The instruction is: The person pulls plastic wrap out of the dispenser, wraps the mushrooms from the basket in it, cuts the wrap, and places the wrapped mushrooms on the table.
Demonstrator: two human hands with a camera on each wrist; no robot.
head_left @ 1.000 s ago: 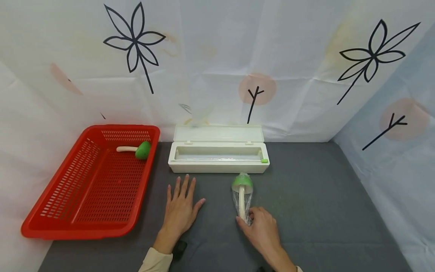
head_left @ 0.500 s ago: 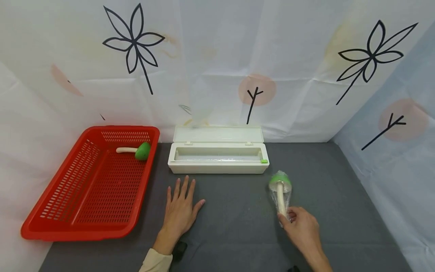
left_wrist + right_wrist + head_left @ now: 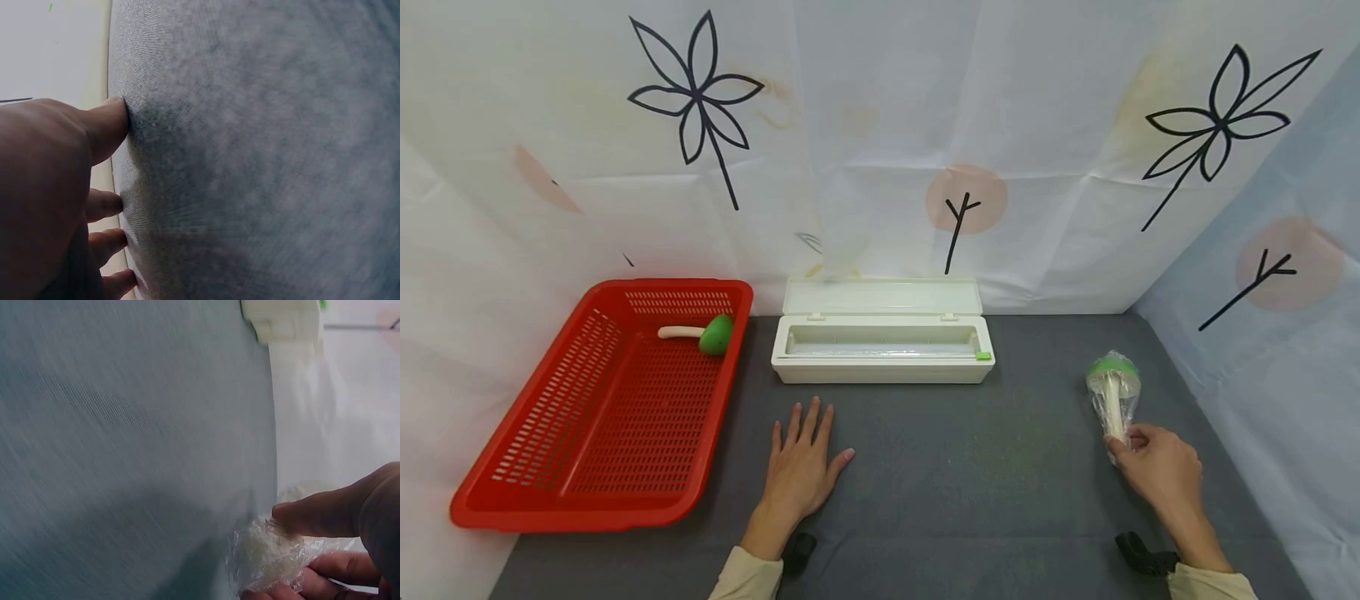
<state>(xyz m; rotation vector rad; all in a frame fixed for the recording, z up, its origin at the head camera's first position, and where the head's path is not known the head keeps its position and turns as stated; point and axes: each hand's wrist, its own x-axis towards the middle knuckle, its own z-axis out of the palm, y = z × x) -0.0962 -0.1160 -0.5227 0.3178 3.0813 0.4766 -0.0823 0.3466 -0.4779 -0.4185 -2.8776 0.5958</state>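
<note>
At the right of the head view my right hand (image 3: 1161,468) pinches the lower stem of a toy mushroom (image 3: 1112,400) with a green cap and white stem, wrapped in clear cling film. In the right wrist view, thumb and fingers hold the crinkled film (image 3: 265,550) at the stem end. My left hand (image 3: 796,479) rests on the dark grey tabletop with its fingers spread, holding nothing. Directly beyond it stands a white cling film dispenser (image 3: 883,371), its lid raised. An unwrapped green-capped toy mushroom (image 3: 715,334) lies in the red basket (image 3: 467,508) on the left.
A patterned white cloth (image 3: 880,125) hangs behind the grey tabletop (image 3: 955,492) and along its sides. The dispenser stands at the back, close to this cloth. The basket's raised rim borders the left side of the work area.
My right hand has carried the wrapped mushroom rightward and slightly away, from in front of the dispenser to the table's right side. The left hand has stayed nearly in place.
</note>
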